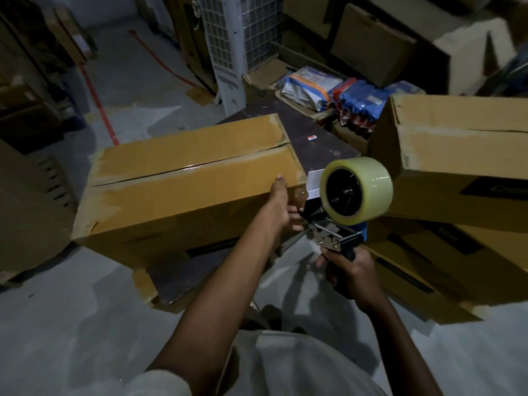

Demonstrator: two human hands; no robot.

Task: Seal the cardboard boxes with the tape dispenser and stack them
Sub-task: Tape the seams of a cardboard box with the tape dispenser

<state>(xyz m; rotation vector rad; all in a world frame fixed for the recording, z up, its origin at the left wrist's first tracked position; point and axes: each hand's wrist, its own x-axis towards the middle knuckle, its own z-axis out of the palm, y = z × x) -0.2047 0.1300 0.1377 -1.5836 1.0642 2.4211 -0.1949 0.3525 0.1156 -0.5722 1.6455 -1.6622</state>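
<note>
In the head view, a long cardboard box (188,178) lies across a dark desk (325,144), its top flaps closed with a strip of clear tape along the centre seam. The left hand (281,208) grips the box's near right corner, thumb up on the top edge and fingers curled against the end face. Just right of that corner, the right hand (350,271) is wrapped tight around the handle of a tape dispenser (337,224) with a blue frame. Its metal front end sits at the box's end face, and a short stretch of tape runs from the roll toward the corner. The roll of clear tape (357,187) stands on edge above the handle. The 2 hands are close together but not touching. To the right, 2 more cardboard boxes are stacked, the upper box (463,155) taped shut and resting on the lower box (445,267). Beyond the desk, several plastic packets (337,90) lie on flattened cardboard on the floor.
</note>
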